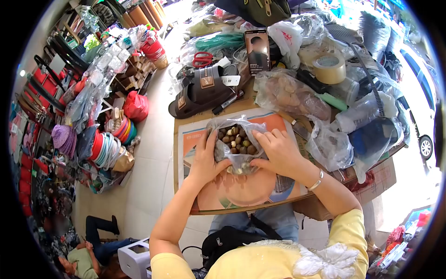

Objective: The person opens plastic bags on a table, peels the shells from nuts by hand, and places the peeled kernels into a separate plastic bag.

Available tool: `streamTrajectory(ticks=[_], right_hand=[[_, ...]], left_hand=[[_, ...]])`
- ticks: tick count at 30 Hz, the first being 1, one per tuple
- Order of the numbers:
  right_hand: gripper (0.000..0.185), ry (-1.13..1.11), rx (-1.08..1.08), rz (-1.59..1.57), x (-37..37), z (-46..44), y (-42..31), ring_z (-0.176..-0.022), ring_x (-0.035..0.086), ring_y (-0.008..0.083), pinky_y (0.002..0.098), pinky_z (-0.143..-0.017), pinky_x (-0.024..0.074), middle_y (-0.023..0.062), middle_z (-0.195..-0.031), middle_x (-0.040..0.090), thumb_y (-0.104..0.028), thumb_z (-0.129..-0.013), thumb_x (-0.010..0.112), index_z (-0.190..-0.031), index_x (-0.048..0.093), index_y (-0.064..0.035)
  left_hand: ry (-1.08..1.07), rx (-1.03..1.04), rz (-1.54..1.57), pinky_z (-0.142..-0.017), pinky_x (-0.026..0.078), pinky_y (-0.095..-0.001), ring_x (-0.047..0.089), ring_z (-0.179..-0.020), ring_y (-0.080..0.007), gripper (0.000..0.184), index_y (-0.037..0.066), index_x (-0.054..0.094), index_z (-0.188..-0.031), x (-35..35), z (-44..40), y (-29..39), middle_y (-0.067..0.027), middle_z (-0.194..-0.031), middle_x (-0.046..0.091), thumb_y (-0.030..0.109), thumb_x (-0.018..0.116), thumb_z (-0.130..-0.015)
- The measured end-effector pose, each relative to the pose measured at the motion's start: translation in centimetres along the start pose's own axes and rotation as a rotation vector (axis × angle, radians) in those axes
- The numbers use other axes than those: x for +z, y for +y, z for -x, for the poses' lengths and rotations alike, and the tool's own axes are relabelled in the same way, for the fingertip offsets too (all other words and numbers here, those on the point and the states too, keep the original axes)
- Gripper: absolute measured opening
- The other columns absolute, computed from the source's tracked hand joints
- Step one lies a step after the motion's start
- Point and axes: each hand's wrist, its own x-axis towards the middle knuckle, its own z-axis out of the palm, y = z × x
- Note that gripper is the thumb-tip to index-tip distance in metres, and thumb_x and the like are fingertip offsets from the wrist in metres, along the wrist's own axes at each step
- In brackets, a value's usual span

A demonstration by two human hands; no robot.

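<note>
A clear plastic bag [242, 162] sits open-mouthed on a printed paper sheet [241, 188]. Inside it are several small round brown and greenish pieces [239, 139] that look like nuts or small fruit. My left hand [206, 156] holds the bag's left side, its thumb along the near edge. On the other side, my right hand [280, 151] grips the rim with bent fingers and its thumb at the front. Some pale bits show through the near part of the bag. A dark slipper [200, 93] with a white tag lies beyond my left hand.
A propped phone [257, 52], red scissors [202, 59], a tape roll [328, 68] and plastic bags [292, 93] crowd the table's back and right. A knife-like tool [299, 128] lies right of the sheet. Shelved goods line the left, where a person [83, 255] reclines.
</note>
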Motion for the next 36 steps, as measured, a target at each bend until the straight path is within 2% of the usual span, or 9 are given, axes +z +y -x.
streamTrajectory(ticks=[5,11,13,14,15,18,24,28,36], right_hand=[[0.075,-0.017,0.12,0.04,0.8,-2.3,1.0,-0.099,0.055,0.0319,0.0421,-0.088,0.0429,0.0158,-0.107,0.063,-0.045,-0.075,0.075,-0.133,0.05,-0.0033],[0.057,0.248,0.034,0.095,-1.4,-4.4,-1.6,-0.1,0.056,0.0267,0.0393,-0.088,0.0431,0.0088,-0.104,0.065,-0.041,-0.078,0.074,-0.12,0.06,-0.0059],[0.04,0.243,-0.112,0.022,-1.1,-5.0,-2.8,-0.1,0.056,0.026,0.0396,-0.088,0.0424,0.0062,-0.102,0.064,-0.036,-0.081,0.072,-0.108,0.067,-0.0072],[0.027,0.243,-0.105,-0.006,-0.7,-5.1,-3.4,-0.099,0.056,0.0255,0.0399,-0.088,0.0423,0.0054,-0.099,0.064,-0.032,-0.081,0.072,-0.091,0.07,-0.0074],[0.027,0.236,-0.098,-0.001,-0.2,-4.7,-3.4,-0.099,0.056,0.0255,0.0399,-0.088,0.0423,0.0054,-0.099,0.064,-0.032,-0.081,0.072,-0.091,0.07,-0.0074],[0.024,0.102,-0.058,0.07,0.2,-3.2,-3.3,-0.098,0.055,0.0256,0.04,-0.089,0.0423,0.0052,-0.095,0.064,-0.03,-0.081,0.072,-0.08,0.069,-0.0059],[0.015,0.113,0.039,-0.085,0.4,-1.9,-1.8,-0.092,0.058,0.031,0.0424,-0.083,0.0446,0.0106,-0.092,0.064,-0.019,-0.082,0.069,-0.084,0.066,-0.0037],[0.023,0.1,0.14,0.088,0.3,-2.5,-0.6,-0.092,0.06,0.0307,0.0413,-0.082,0.0481,0.0112,-0.095,0.064,-0.021,-0.08,0.071,-0.097,0.066,-0.0076],[0.026,0.041,0.188,-0.045,0.5,-3.1,-0.7,-0.093,0.06,0.0304,0.0409,-0.081,0.0477,0.0105,-0.092,0.062,-0.019,-0.075,0.074,-0.096,0.064,-0.0068]], left_hand=[[0.079,0.022,-0.044,-0.106,0.037,-0.0502,0.039,-0.13,-0.0495,0.093,0.002,0.037,-0.144,0.9,-3.7,-2.4,-0.0317,-0.144,0.035,0.046,0.079,-0.073],[0.304,0.241,-0.106,-0.114,0.016,-0.058,0.039,-0.136,-0.041,0.074,0.01,0.048,-0.139,-0.5,-2.5,-0.3,-0.0206,-0.143,0.045,0.042,0.073,-0.078],[0.133,0.398,-0.162,-0.113,0.015,-0.0577,0.04,-0.136,-0.0346,0.059,0.013,0.058,-0.128,-0.5,-2.2,-0.6,-0.0117,-0.134,0.055,0.039,0.073,-0.078],[0.18,0.371,-0.071,-0.114,0.013,-0.0569,0.044,-0.133,-0.0316,0.032,0.013,0.067,-0.106,-0.5,-2.1,-0.4,-0.0069,-0.126,0.062,0.032,0.072,-0.08],[0.177,0.372,-0.06,-0.114,0.013,-0.0569,0.044,-0.133,-0.0316,0.032,0.013,0.067,-0.106,-0.6,-1.7,-0.7,-0.0069,-0.126,0.062,0.032,0.072,-0.08],[0.227,0.436,-0.028,-0.114,0.015,-0.0564,0.048,-0.129,-0.0302,0.018,0.011,0.062,-0.075,-1.2,-0.9,-1.8,-0.0071,-0.125,0.062,0.025,0.073,-0.078],[0.186,0.43,0.016,-0.113,0.022,-0.0553,0.046,-0.13,-0.0344,0.017,0.008,0.066,-0.074,-2.3,0.8,-1.9,-0.011,-0.128,0.06,0.023,0.074,-0.075],[0.156,0.427,-0.002,-0.113,0.022,-0.0551,0.045,-0.13,-0.0353,0.017,0.009,0.068,-0.076,-1.9,1.0,-1.8,-0.0128,-0.13,0.058,0.025,0.074,-0.075],[0.159,0.407,0.004,-0.113,0.022,-0.0542,0.045,-0.13,-0.0337,0.018,0.011,0.068,-0.076,-1.7,0.8,-1.7,-0.0152,-0.134,0.056,0.027,0.075,-0.076]])
